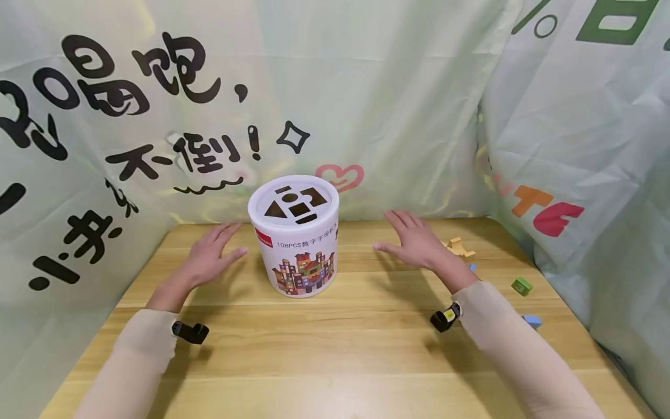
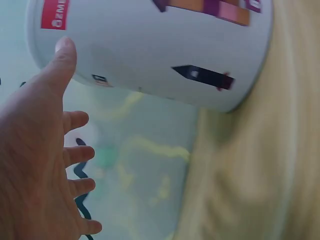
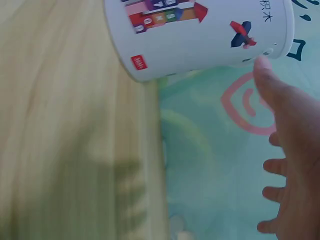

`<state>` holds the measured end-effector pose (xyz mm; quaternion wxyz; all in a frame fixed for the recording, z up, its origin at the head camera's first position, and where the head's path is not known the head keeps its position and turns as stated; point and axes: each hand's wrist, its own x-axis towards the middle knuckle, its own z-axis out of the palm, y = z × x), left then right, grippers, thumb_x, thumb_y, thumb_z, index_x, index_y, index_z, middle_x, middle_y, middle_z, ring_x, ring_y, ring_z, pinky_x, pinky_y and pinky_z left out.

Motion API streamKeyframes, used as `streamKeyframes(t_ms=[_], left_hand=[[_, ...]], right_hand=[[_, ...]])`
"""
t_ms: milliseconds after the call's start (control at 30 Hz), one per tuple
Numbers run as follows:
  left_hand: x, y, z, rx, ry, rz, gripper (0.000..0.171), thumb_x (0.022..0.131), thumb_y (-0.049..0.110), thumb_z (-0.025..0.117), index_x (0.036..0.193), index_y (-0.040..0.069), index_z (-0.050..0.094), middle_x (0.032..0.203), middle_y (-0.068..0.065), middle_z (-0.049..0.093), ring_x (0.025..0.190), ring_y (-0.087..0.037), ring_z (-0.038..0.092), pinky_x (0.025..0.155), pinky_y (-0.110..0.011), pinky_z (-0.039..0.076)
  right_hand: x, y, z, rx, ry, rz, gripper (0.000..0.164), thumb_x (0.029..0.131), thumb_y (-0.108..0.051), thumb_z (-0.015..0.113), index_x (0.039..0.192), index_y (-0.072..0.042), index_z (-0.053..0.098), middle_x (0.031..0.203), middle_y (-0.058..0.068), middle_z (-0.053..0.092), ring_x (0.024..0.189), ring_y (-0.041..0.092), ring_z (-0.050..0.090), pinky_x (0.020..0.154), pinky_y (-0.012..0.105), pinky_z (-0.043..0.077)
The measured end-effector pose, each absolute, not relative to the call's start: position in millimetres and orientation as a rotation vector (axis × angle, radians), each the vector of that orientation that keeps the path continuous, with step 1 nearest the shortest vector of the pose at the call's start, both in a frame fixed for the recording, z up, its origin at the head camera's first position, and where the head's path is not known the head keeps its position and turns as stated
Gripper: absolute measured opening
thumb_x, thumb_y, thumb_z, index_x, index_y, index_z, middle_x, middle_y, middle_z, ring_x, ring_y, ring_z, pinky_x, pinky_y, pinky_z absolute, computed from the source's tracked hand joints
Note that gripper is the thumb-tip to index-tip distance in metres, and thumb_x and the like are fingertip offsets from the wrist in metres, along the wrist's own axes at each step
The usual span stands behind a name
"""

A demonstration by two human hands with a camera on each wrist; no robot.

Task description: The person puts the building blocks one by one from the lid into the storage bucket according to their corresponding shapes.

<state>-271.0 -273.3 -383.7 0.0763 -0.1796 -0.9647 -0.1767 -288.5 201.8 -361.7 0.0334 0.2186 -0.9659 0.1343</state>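
Tub [image 1: 298, 247] is upright on the surface [image 1: 314, 361], lid [image 1: 295, 190] on, so that bit looks done. Left grip [image 1: 210, 256] and right grip [image 1: 417, 241] are wide either side, holding nothing. Loose blocks [image 1: 521, 286] off to my right seem like the unfinished part.

Wrist cams [image 1: 191, 333] [image 1: 442, 319] near tub [image 1: 295, 256], approx. sideways

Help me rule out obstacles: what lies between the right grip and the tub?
No object; the head view shows just bare table between the right grip and the tub.
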Motion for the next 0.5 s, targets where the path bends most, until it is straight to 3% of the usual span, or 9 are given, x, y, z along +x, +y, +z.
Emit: streamKeyframes(t_ms=[300,500], left_hand=[[-271.8,-263.5,-356.9,-0.551,-2.845,-0.736,0.073,0.101,0.048,0.046,0.158,0.012,0.016,0.158,-0.024,0.016,0.142,-0.047,0.014,0.108,-0.07,0.015],[-267.0,-254.7,-338.7,-0.583,-2.771,-0.792,0.071,0.102,0.044,0.046,0.158,0.013,0.015,0.159,-0.022,0.016,0.143,-0.045,0.015,0.108,-0.069,0.016]], right_hand=[[-307.6,173.5,-335.7,0.81,-2.825,0.678,0.089,0.09,-0.067,0.052,0.159,-0.023,0.015,0.16,0.011,0.021,0.145,0.035,0.019,0.111,0.061,0.022],[-319.1,151.3,-323.7,0.901,-2.755,0.862,0.081,0.09,-0.067,0.051,0.157,-0.036,0.017,0.16,0.01,0.022,0.144,0.034,0.021,0.108,0.066,0.024]])
